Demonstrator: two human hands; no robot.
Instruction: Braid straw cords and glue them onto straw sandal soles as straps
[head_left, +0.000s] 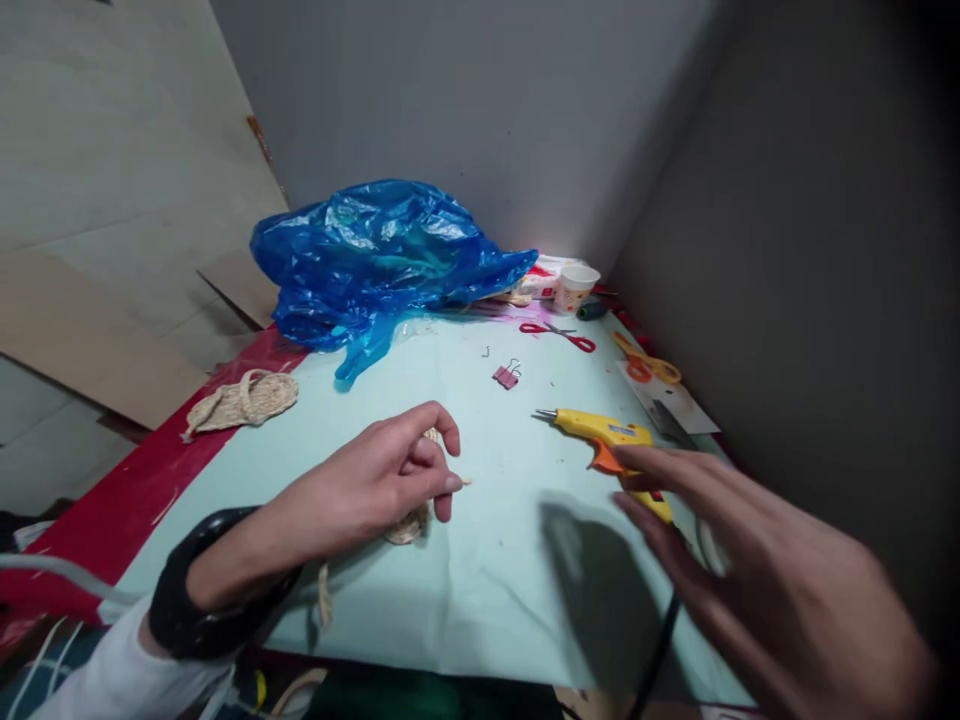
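My left hand (405, 480) is closed around a small woven straw piece (409, 527), which is mostly hidden below the fingers; a thin strand tip pokes out past the fingertips. A loose strand (324, 597) hangs below my wrist. At the right, my right hand (757, 560) has its fingers apart, near the grip of a yellow glue gun (604, 428) with an orange trigger. The glue gun lies on the table, nozzle pointing left, and no firm grasp on it shows.
A woven straw slipper (244, 400) lies at the left edge of the pale table cover (480, 600). Farther back are a blue plastic bag (390, 250), a pink binder clip (507, 376), red scissors (559, 335), a paper cup (577, 289) and orange-yellow scissors (649, 362).
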